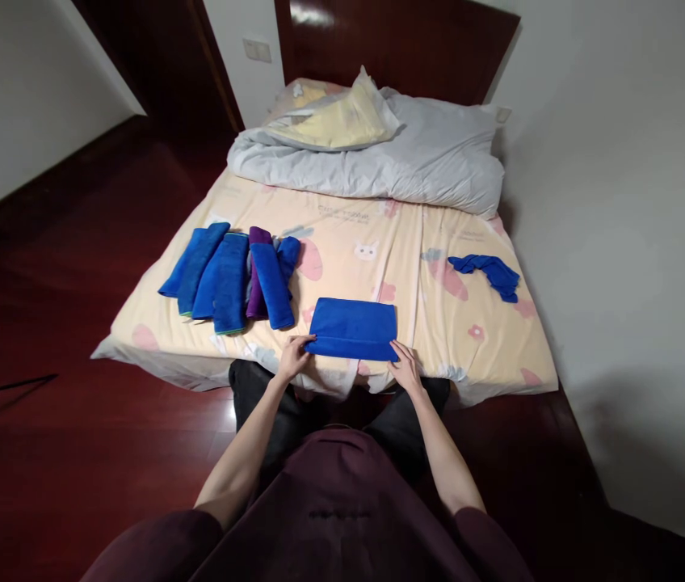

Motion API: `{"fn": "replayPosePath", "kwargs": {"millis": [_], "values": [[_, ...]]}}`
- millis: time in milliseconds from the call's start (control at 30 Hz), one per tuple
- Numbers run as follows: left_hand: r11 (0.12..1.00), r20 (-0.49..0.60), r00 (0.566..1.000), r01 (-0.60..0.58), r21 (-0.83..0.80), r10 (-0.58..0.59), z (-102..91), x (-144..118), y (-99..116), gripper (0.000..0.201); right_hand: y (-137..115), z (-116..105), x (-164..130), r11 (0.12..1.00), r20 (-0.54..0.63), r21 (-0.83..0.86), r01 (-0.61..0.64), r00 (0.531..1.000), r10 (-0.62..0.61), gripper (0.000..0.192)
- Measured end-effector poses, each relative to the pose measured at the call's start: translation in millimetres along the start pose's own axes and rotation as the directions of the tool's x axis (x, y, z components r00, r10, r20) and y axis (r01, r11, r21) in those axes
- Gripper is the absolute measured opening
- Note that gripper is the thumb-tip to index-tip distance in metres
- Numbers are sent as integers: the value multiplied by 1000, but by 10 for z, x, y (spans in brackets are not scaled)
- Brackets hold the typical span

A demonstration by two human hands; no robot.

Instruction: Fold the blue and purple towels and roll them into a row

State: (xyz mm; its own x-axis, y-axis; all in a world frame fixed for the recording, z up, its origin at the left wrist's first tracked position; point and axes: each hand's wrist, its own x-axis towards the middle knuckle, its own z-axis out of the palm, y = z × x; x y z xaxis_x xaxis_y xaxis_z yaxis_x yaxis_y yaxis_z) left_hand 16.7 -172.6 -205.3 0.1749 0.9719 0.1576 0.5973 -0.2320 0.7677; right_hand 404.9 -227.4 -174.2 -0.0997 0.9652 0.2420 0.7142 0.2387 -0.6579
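A blue towel (pixel 353 319) lies flat on the bed in front of me, its near edge turned over into a strip. My left hand (pixel 295 356) pinches the near left corner of that strip. At the near right corner, my right hand (pixel 404 365) has its fingers closed on the same towel. Several rolled towels (pixel 230 279), mostly blue, lie side by side to the left, with a purple roll (pixel 256 303) among them. A crumpled blue towel (pixel 491 271) rests on the right side of the bed.
The bed (pixel 342 242) has a cream sheet with carrot prints. A grey quilt (pixel 372 166) and a yellow pillow (pixel 342 121) are heaped by the dark headboard (pixel 397 40). A wall (pixel 627 242) stands close on the right. A thin dark stand (pixel 3 386) is on the floor at left.
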Motion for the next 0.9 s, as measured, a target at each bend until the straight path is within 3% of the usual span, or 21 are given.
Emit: {"fn": "replayPosePath", "kwargs": {"millis": [167,367,533,900], "values": [[990,-47,996,69,-125,-75,-41,80,15,38,-9,38,21,998,-34,65,3,999,0,57],[971,-30,996,77,-226,-86,-64,67,42,37,30,106,3,961,-95,253,-109,986,137,43],[933,-29,987,138,-332,-156,0,69,-65,36,42,109,36,932,-89,318,-173,973,211,45],[949,-56,993,83,-305,-105,63,78,-221,39,109,152,65,888,-119,432,-159,966,230,48]]}}
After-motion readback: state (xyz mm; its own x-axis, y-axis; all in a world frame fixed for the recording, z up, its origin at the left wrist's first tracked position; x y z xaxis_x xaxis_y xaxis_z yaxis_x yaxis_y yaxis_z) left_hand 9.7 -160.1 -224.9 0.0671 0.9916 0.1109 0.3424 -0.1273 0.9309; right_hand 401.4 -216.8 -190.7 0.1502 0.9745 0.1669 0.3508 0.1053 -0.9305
